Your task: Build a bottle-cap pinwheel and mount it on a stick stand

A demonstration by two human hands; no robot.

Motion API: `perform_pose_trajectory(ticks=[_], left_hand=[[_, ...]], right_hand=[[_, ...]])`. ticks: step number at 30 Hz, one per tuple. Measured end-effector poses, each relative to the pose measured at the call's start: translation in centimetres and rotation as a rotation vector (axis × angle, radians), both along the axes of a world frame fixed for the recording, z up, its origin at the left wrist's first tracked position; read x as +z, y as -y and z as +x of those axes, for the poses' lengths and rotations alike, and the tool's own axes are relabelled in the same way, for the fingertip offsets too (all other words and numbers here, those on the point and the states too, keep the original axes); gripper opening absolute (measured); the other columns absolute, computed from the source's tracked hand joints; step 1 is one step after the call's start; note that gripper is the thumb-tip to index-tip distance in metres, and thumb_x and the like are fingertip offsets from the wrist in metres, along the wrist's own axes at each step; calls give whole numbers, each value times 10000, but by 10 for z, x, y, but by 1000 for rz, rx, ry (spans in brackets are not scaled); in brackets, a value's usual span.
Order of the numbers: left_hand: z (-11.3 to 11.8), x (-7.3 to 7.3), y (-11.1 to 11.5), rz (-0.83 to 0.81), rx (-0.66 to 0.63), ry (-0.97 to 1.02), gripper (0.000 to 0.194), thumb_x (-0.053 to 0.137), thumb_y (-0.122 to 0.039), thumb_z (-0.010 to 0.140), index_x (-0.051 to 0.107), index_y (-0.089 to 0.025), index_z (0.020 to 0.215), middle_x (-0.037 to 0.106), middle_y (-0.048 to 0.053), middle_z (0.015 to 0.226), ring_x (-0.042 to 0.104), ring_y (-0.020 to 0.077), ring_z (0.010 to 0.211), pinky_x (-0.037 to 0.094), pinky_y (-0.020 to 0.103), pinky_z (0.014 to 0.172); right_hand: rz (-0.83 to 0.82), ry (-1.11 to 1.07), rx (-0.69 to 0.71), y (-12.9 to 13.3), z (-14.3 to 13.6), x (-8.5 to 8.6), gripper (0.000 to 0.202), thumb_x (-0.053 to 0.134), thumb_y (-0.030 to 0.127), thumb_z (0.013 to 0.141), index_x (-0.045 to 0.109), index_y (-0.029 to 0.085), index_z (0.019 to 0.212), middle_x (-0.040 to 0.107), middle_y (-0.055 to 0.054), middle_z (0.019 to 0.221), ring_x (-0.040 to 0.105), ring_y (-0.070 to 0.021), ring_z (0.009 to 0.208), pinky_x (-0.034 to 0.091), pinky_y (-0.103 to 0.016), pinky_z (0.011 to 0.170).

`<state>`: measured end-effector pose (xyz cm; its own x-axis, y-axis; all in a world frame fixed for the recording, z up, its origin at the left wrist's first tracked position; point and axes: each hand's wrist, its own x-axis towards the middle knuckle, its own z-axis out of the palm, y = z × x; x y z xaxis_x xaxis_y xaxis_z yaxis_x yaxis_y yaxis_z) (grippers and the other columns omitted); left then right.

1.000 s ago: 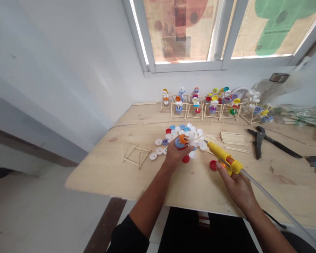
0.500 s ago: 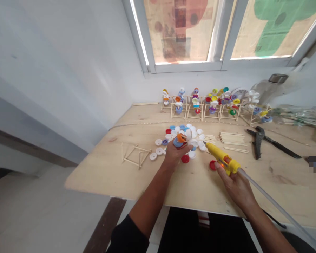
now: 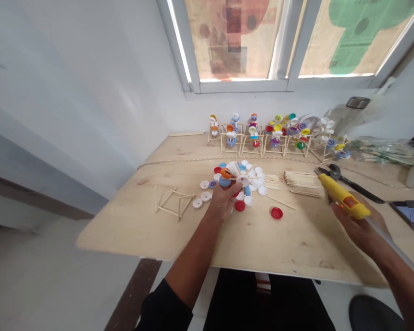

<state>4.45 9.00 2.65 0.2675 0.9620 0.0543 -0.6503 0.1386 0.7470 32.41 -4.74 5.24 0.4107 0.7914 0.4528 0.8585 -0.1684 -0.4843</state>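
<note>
My left hand (image 3: 224, 200) is closed on a small wheel of bottle caps and sticks (image 3: 242, 180), held over a heap of loose caps (image 3: 258, 177). An orange cap and a blue cap stick out on the wheel's left side, and bare sticks spread from its white hub. Off to the right, my right hand (image 3: 360, 223) is wrapped round a yellow hot glue gun (image 3: 345, 197), its nozzle pointing up and left. A long glue stick trails from the back of the gun. On the wood between the hands lie a red cap (image 3: 276, 213) and a single stick (image 3: 281, 202).
A square stick frame (image 3: 174, 202) stands at left. Several finished cap wheels on frames (image 3: 253, 133) line the wall. Bundled sticks (image 3: 301, 183), black-handled pliers (image 3: 355, 184), a phone (image 3: 405, 214) and a bottle (image 3: 353, 110) are at right. A cord (image 3: 193, 160) crosses the table (image 3: 124, 230).
My right hand has carried the glue gun away to the right, off the wheel. My left hand has tilted the wheel, so its white hub and bare sticks now show. The view has shifted slightly.
</note>
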Motion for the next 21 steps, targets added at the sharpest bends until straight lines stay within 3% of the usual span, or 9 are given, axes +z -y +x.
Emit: perform_pose_trajectory(ticks=[4, 8, 13, 21], left_hand=[[-1, -2, -1, -9, 3, -14, 341, 858, -232, 557, 675, -179, 840, 699, 8, 818, 658, 147, 788, 514, 286, 784], [-1, -3, -2, -27, 12, -20, 339, 859, -246, 549, 651, -179, 808, 694, 18, 820, 663, 167, 798, 522, 297, 772], [-2, -5, -3, -30, 10, -4, 341, 858, -234, 554, 654, -180, 822, 698, 11, 828, 667, 167, 817, 517, 305, 795], [-2, -3, -4, -43, 13, 4, 350, 868, -233, 531, 668, -174, 812, 698, 8, 806, 661, 147, 766, 518, 281, 761]], right_hand=[[-103, 308, 194, 3, 51, -12, 259, 515, 337, 793, 554, 223, 1023, 656, -158, 1030, 614, -295, 943, 444, -386, 829], [-244, 509, 250, 6, 84, -21, 306, 490, 260, 814, 520, 213, 1114, 626, -180, 1153, 577, -312, 1028, 415, -414, 840], [-324, 629, 260, 7, 99, -21, 296, 501, 280, 827, 566, 174, 1095, 630, -174, 1153, 551, -313, 1047, 392, -409, 834], [-439, 613, 288, 3, 114, -21, 356, 499, 252, 840, 592, 156, 1170, 589, -203, 1245, 544, -284, 1088, 408, -387, 839]])
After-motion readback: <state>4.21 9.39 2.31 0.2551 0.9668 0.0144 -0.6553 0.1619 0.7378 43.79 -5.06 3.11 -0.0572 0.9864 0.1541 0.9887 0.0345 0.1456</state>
